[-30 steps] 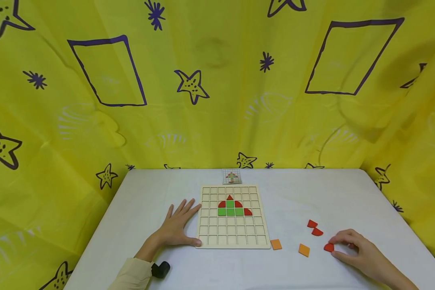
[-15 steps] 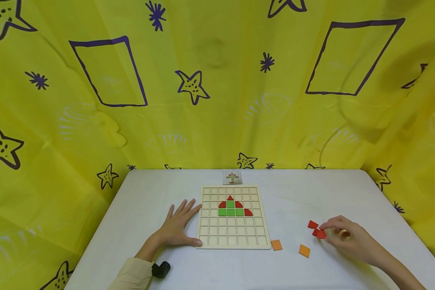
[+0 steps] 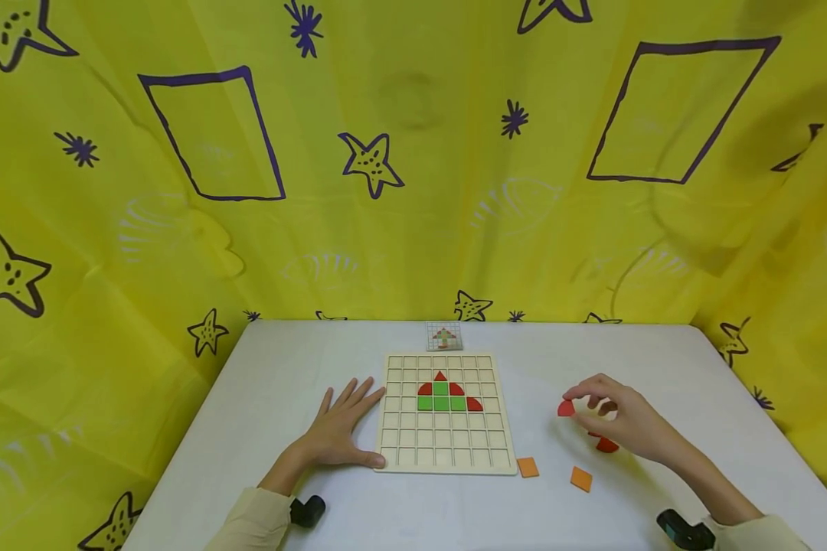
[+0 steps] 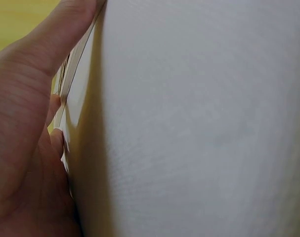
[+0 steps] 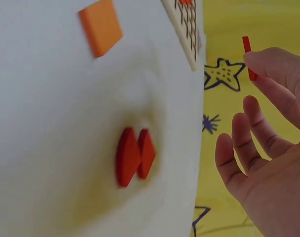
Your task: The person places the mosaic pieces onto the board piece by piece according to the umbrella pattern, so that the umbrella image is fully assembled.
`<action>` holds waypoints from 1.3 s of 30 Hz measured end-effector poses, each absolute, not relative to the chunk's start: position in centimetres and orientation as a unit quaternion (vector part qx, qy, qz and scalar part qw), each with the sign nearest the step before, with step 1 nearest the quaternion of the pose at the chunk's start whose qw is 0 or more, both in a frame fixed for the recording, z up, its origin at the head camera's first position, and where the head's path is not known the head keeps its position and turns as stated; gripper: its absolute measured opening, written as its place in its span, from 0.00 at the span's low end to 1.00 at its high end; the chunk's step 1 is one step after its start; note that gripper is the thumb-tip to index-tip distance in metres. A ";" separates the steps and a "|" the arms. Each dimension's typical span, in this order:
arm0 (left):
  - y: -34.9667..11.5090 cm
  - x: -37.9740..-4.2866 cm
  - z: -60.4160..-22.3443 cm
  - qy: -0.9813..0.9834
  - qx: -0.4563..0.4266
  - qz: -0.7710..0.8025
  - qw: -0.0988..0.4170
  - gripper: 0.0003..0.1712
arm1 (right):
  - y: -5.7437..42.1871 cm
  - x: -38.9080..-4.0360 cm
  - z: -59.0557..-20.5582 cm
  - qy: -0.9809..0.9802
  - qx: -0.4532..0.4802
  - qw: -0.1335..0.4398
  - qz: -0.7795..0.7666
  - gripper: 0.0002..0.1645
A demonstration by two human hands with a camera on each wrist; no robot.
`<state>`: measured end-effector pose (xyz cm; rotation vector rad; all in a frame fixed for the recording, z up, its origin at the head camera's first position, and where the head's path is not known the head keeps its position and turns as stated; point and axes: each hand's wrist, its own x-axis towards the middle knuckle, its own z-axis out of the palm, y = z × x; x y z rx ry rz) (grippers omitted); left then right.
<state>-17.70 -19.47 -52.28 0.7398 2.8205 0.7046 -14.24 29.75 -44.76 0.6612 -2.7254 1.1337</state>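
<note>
My left hand (image 3: 338, 432) lies with spread, straight fingers at the left edge of a wooden grid board (image 3: 448, 451), thumb and fingertips touching its rim. On the board, green square tiles (image 3: 441, 403) and several red tiles (image 3: 475, 404) form a stepped, pointed shape. Right of the board, my right hand (image 3: 616, 413) is raised above the table and pinches a red quarter-round tile (image 3: 566, 408) between thumb and index finger; the right wrist view shows this red tile (image 5: 249, 71) edge-on. Under that hand lie two loose red tiles (image 5: 128, 157), partly hidden in the head view.
One orange square tile (image 3: 527, 467) lies by the board's lower right corner, another orange tile (image 3: 581, 479) farther right. A small card (image 3: 444, 336) with a coloured grid pattern sits behind the board. Yellow patterned cloth (image 3: 413, 252) hangs around the white table (image 3: 303, 344).
My right hand has picked up a red tile, passed it over the other two red tiles, and lifted it up and left toward the board. The left hand stays put.
</note>
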 end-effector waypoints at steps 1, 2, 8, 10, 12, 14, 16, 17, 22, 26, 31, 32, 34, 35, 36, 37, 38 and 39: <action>-19.5 -17.7 -52.3 0.938 0.246 0.233 0.071 0.71 | 29.4 -14.5 -44.6 -0.899 0.221 0.058 0.374 0.16; -19.5 -17.7 -52.3 0.939 0.245 0.231 0.072 0.71 | 29.0 -14.8 -44.5 -0.898 0.224 0.059 0.374 0.16; -19.4 -17.7 -52.3 0.939 0.246 0.232 0.068 0.71 | 26.8 -16.5 -43.8 -0.888 0.248 0.055 0.383 0.16; -19.4 -17.8 -52.4 0.939 0.246 0.231 0.068 0.71 | 26.0 -17.0 -43.5 -0.887 0.251 0.047 0.385 0.16; -19.4 -17.8 -52.5 0.940 0.245 0.229 0.068 0.71 | 25.2 -17.5 -43.4 -0.885 0.252 0.038 0.389 0.15; -19.4 -17.8 -52.5 0.940 0.244 0.228 0.067 0.71 | 24.4 -18.1 -43.3 -0.884 0.253 0.028 0.392 0.15; -19.4 -17.8 -52.5 0.940 0.243 0.229 0.065 0.71 | 23.6 -18.6 -43.3 -0.883 0.255 0.020 0.394 0.15; -19.3 -17.8 -52.5 0.940 0.243 0.230 0.063 0.71 | 23.2 -18.9 -43.3 -0.882 0.257 0.019 0.395 0.15; -19.3 -17.6 -52.1 0.941 0.246 0.226 0.061 0.71 | 20.8 -20.1 -43.4 -0.877 0.270 0.010 0.398 0.13; -19.1 -17.4 -51.4 0.939 0.249 0.225 0.068 0.70 | 18.9 -20.7 -43.4 -0.869 0.282 -0.007 0.406 0.12; -19.0 -17.2 -50.8 0.941 0.245 0.221 0.079 0.68 | 16.6 -21.3 -43.7 -0.859 0.298 -0.021 0.415 0.12; -19.0 -17.2 -50.8 0.941 0.247 0.219 0.078 0.68 | 16.3 -21.4 -43.8 -0.857 0.300 -0.022 0.418 0.12; -19.1 -17.2 -50.9 0.938 0.250 0.227 0.070 0.68 | 15.5 -21.7 -44.1 -0.854 0.304 -0.026 0.421 0.12; -19.1 -17.3 -51.0 0.937 0.253 0.231 0.066 0.68 | 15.1 -21.8 -44.3 -0.852 0.306 -0.029 0.423 0.12; -19.2 -17.3 -51.1 0.937 0.255 0.231 0.063 0.69 | 14.7 -21.9 -44.4 -0.850 0.307 -0.032 0.426 0.13; -19.3 -17.4 -51.3 0.936 0.257 0.232 0.060 0.69 | 14.4 -21.9 -44.6 -0.848 0.308 -0.035 0.429 0.13; -19.3 -17.4 -51.6 0.937 0.257 0.231 0.057 0.70 | 14.0 -22.0 -44.8 -0.846 0.310 -0.039 0.433 0.13; -19.3 -17.5 -51.7 0.937 0.256 0.232 0.056 0.70 | 13.6 -22.0 -44.9 -0.844 0.312 -0.042 0.435 0.13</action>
